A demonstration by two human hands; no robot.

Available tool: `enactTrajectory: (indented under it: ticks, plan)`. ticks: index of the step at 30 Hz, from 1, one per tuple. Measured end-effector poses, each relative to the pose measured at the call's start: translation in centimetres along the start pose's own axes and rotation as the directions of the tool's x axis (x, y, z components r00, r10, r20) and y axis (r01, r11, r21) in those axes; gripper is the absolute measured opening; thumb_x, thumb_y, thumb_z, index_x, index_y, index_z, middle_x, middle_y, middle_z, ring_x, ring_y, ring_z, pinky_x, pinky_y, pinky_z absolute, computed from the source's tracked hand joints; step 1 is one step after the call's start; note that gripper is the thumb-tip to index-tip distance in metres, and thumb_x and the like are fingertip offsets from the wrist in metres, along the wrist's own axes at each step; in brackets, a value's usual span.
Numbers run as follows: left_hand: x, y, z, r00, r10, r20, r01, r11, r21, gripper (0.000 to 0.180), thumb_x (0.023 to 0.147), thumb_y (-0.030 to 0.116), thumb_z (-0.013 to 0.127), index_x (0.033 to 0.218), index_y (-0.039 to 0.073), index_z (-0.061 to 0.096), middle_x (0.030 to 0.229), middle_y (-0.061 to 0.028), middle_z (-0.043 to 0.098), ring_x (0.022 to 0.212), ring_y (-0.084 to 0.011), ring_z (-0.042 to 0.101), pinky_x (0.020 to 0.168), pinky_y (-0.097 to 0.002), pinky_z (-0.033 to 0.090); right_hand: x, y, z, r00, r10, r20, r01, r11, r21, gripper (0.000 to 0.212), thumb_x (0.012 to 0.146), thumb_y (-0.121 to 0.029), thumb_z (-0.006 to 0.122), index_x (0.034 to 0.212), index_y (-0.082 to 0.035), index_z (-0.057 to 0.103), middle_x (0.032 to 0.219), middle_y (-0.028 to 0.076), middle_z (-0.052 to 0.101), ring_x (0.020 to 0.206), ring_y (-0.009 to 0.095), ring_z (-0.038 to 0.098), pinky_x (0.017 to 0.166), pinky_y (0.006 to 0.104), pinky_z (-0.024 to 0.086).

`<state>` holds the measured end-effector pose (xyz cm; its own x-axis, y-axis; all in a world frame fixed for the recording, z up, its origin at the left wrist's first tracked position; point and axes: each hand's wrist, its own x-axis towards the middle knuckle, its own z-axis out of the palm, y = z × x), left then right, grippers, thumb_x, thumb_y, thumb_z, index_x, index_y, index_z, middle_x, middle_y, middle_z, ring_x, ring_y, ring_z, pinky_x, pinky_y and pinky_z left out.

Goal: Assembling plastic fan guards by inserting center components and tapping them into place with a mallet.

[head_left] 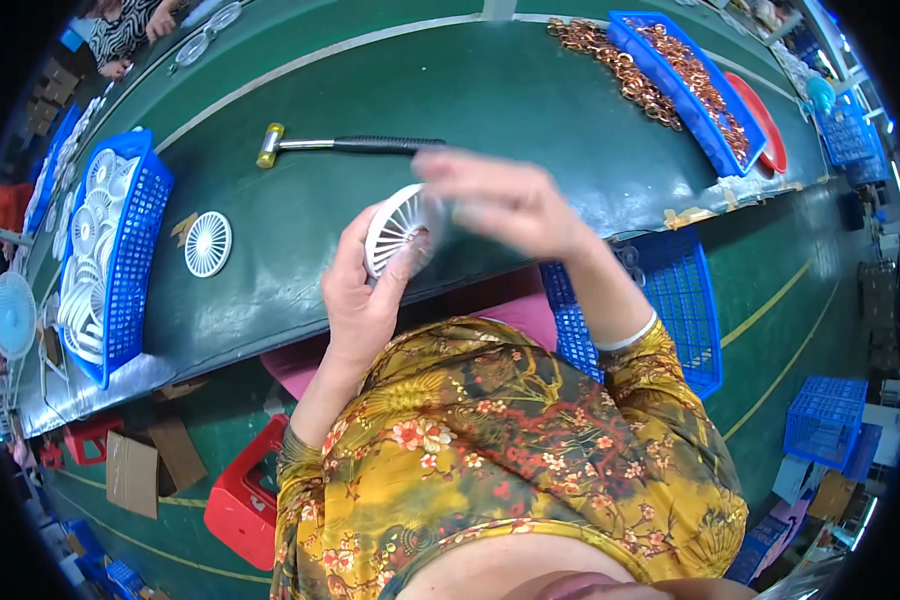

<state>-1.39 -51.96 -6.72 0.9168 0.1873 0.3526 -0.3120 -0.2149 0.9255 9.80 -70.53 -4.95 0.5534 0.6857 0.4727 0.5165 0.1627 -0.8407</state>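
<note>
My left hand (358,282) grips a white round slotted grille (392,232) by its rim, tilted up on edge above the near side of the table. Close by on its right, my right hand (515,205) is blurred by motion, with its fingers stretched out and apart; no object shows in it. A second white slotted grille (208,244) lies flat on the green tabletop to the left. Farther back lies a hammer (315,145) with yellow faces and a black grip, its head pointing left.
At the left, a blue basket (135,270) is heaped with white grilles. A blue tray (670,90) of copper-coloured rings stands at the far right, with loose rings (620,70) beside it and a red plate (760,120) behind. Below the table edge are a blue crate (685,310) and a red stool (242,505).
</note>
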Motion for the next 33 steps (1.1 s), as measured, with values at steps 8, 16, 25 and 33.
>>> enactTrajectory:
  ticks: [8,16,25,33]
  plan:
    - [1.5,-5.5,0.2,0.965,0.149,0.218,-0.262,0.424,0.867,0.04,0.082,0.013,0.061,0.122,0.016,0.056,0.132,-0.0157,0.049,0.128,-0.0335,0.04,0.108,-0.0536,0.024,-2.1,11.3,-21.8,0.45,0.118,-0.885,-0.879,-0.117,-0.463,0.047,0.089,-0.043,0.049,0.109,-0.001,0.059,0.108,0.028,0.06,0.096,0.045,0.061,0.083,0.0532,0.05]
    - [2.8,-5.3,-7.2,0.944,0.316,-0.091,-0.092,0.519,0.85,0.056,0.08,0.027,0.068,0.129,0.009,0.049,0.137,-0.0275,0.038,0.129,-0.0451,0.033,0.105,-0.0548,0.025,-5.2,10.4,-21.4,0.631,0.166,-0.758,-0.756,-0.091,-0.649,0.022,0.083,-0.029,0.06,0.095,-0.012,0.067,0.088,0.015,0.068,0.083,0.033,0.066,0.072,0.0447,0.052]
    - [3.9,-7.2,-18.8,0.815,-0.107,-0.57,0.573,0.301,0.762,0.079,0.072,0.041,0.074,0.135,0.006,0.041,0.113,-0.0219,0.06,0.109,-0.039,0.054,0.095,-0.0511,0.039,-2.2,3.8,-8.7,0.844,-0.27,-0.463,-0.269,0.534,-0.802,0.007,0.08,-0.01,0.069,0.086,-0.007,0.068,0.083,0.008,0.064,0.075,0.023,0.063,0.064,0.0317,0.05]
    - [3.1,-3.1,-12.5,0.852,0.17,-0.495,0.254,0.693,0.675,0.022,0.082,0.02,0.068,0.081,0.0,0.059,0.079,-0.0153,0.058,0.07,-0.0296,0.057,0.069,-0.0386,0.046,-0.7,-1.9,-0.1,0.832,-0.471,-0.292,0.052,0.591,-0.805,0.019,0.066,-0.002,0.076,0.082,-0.007,0.066,0.081,0.006,0.062,0.07,0.022,0.06,0.059,0.0314,0.049]
